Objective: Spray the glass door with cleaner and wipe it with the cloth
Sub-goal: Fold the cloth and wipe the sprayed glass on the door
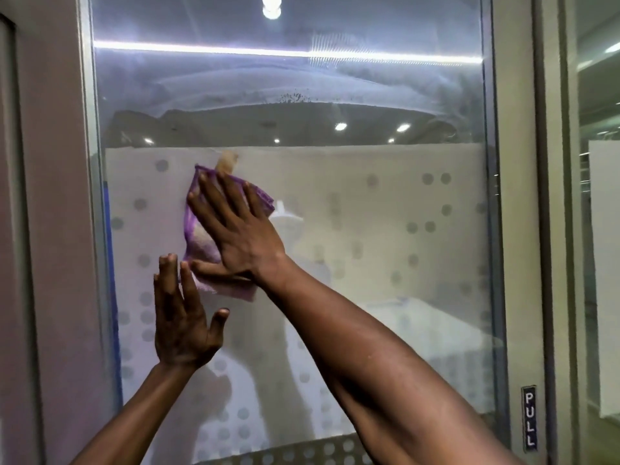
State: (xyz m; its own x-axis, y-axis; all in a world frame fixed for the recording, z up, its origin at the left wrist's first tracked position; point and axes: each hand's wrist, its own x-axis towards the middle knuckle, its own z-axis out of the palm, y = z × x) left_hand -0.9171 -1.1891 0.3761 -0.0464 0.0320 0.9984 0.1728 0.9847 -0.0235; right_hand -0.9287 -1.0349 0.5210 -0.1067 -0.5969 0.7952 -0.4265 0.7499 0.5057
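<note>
The glass door (385,203) fills the view, clear at the top and frosted with grey dots lower down. Smeary wipe marks and small dark specks cross its upper part. A purple cloth (198,239) lies flat against the frosted band, left of centre. My right hand (238,229) presses on the cloth with fingers spread. My left hand (183,317) rests flat on the glass just below and to the left, fingertips touching the cloth's lower edge. No spray bottle is in view.
A grey metal frame (513,229) borders the door on the right, with a small "PULL" sign (529,418) low on it. A pale wall (50,229) stands to the left. Another glass panel (600,229) lies at the far right.
</note>
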